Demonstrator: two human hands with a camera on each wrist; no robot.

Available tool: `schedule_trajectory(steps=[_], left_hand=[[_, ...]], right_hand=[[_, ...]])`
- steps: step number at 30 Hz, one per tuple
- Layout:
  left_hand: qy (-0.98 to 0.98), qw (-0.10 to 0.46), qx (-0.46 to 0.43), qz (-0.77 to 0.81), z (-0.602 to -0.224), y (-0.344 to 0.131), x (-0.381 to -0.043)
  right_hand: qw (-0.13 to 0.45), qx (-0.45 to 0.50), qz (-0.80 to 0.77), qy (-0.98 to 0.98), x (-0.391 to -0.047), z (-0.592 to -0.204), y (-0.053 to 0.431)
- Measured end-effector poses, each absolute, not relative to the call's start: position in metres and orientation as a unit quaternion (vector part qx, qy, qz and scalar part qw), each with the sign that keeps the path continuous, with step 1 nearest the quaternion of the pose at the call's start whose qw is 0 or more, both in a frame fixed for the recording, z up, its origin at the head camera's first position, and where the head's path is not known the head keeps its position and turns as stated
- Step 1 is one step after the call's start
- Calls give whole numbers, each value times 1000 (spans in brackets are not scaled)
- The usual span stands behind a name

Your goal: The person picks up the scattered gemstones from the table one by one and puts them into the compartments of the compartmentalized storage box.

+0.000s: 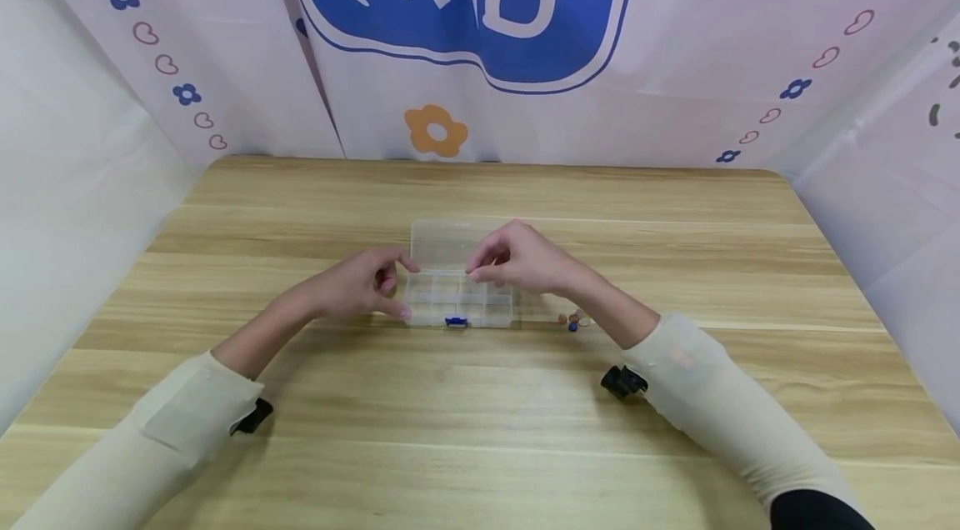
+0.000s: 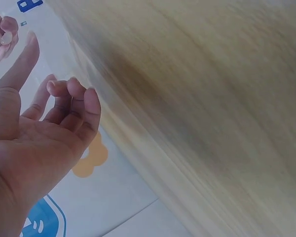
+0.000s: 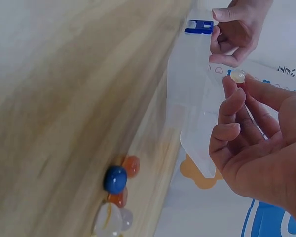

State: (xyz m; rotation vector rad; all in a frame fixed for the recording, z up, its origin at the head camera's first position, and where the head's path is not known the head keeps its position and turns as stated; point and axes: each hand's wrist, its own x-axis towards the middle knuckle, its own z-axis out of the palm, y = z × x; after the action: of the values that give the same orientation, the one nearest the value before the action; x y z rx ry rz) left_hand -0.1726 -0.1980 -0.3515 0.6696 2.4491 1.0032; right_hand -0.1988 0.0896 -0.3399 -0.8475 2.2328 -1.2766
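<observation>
A clear plastic compartment box [image 1: 495, 313] with a blue clasp [image 1: 456, 321] lies on the table, its lid [image 1: 435, 242] raised at the back. My right hand [image 1: 521, 259] is over the box, pinching a small translucent whitish bead [image 3: 238, 76] between thumb and fingertips. My left hand [image 1: 367, 284] is at the box's left end, the index fingertip by the back corner and the thumb by the front one. Its other fingers are loosely bent in the left wrist view, with nothing in the palm.
Right of the box, several beads lie bunched on the table [image 1: 465, 413]: a blue bead [image 3: 115, 179], orange-brown beads [image 3: 131, 166] and a large clear bead [image 3: 107, 220] with a yellowish streak. A printed white curtain [image 1: 600, 126] rises behind the table's far edge.
</observation>
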Motion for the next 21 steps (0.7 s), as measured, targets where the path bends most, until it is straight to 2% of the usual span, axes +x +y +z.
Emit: schedule_trajectory(steps=[21], left_hand=[[873,201,245,370,-354,-198,-174]], right_hand=[[216,-355,-437,798,-199,-350,60]])
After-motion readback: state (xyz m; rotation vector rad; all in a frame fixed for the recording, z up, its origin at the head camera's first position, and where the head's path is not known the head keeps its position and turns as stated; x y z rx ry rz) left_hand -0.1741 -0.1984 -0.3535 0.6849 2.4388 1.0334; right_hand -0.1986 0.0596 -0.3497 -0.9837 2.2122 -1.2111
